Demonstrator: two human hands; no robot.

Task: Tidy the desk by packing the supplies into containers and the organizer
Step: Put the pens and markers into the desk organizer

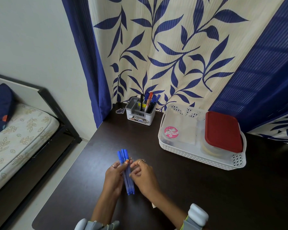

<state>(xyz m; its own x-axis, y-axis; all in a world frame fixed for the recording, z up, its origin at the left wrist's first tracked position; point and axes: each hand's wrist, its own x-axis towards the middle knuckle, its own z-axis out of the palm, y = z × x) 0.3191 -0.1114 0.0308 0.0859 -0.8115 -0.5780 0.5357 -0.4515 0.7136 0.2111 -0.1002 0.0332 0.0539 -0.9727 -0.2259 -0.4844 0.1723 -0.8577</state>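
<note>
Two bare forearms, no sleeves. Thin ring on a finger of left hand [114, 175], near its knuckles. Another thin ring on a finger of right hand [144, 175]. Rounded pale grey-white device [198, 214] strapped on right wrist, grey strap with yellow-green edging. Similar pale device [81, 224] and grey strap on left wrist, partly cut off at frame bottom.

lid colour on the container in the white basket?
Dark red lid, on the container at the right side of the white basket. Head view, the only one.
</note>
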